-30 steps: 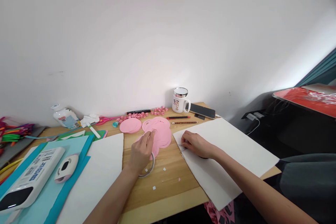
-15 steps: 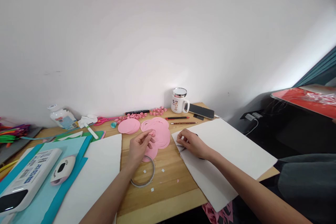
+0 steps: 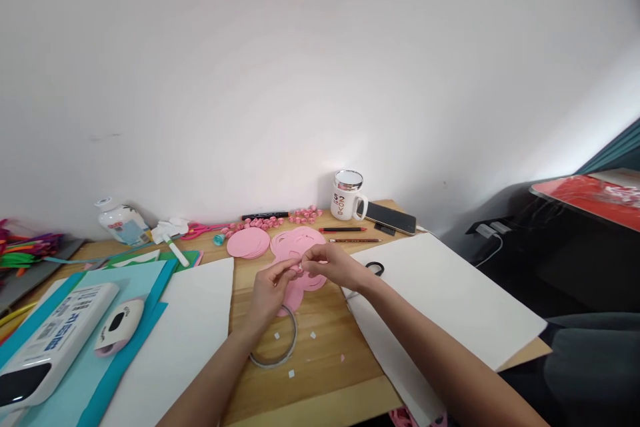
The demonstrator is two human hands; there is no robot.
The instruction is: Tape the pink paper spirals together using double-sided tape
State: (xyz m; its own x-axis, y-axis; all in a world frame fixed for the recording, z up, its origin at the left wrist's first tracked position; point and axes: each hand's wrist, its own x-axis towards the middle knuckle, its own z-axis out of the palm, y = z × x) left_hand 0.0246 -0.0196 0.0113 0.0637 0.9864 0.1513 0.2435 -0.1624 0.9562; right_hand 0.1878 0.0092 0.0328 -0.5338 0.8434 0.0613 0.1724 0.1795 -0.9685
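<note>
My left hand (image 3: 270, 290) pinches a small rolled pink paper piece (image 3: 297, 268) between thumb and fingertips. From the other side, my right hand (image 3: 337, 265) has its fingertips closed at the same piece; exactly how they grip it is too small to make out. Beneath both hands lie overlapping pink paper cut-outs (image 3: 311, 237). A stack of pink paper circles (image 3: 247, 242) is just to the left. Scissors with a black handle (image 3: 375, 268) rest on the right white sheet (image 3: 445, 293), partly hidden by my right arm. A tape roll (image 3: 273, 364) lies near my left wrist.
Along the wall stand a white mug (image 3: 346, 197) and a phone (image 3: 390, 217), with a pencil (image 3: 355, 240) before them. Small pink rolled pieces (image 3: 265, 221) are heaped near a black marker (image 3: 265, 215). Left are a white bottle (image 3: 121, 220) and blue paper sheets (image 3: 135, 280).
My right hand has let go of the scissors on the white sheet and moved left to meet the pink piece in my left hand. The view has shifted slightly.
</note>
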